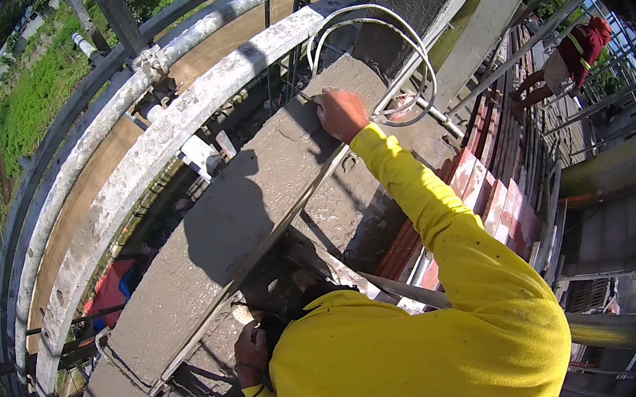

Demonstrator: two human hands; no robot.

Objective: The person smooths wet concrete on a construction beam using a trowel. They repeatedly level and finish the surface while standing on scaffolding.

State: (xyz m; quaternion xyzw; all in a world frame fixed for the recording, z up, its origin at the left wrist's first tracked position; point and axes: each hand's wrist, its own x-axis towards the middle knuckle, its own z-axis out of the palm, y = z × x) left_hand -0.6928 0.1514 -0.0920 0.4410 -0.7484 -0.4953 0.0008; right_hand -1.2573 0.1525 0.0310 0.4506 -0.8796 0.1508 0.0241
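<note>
My right hand reaches forward at the end of a yellow sleeve and rests on a long grey ledge of wet cement. It grips a small dark-tipped tool whose tip touches the cement surface. My left hand is low, close to my chest, with its fingers curled around a small pale object. A thin straight metal edge strip runs along the near side of the ledge between my two hands.
Cement-spattered scaffold pipes curve along the far side of the ledge. A white cable loop hangs above my right hand. Red and white boards lie to the right. A person in red stands far right. Grass lies below.
</note>
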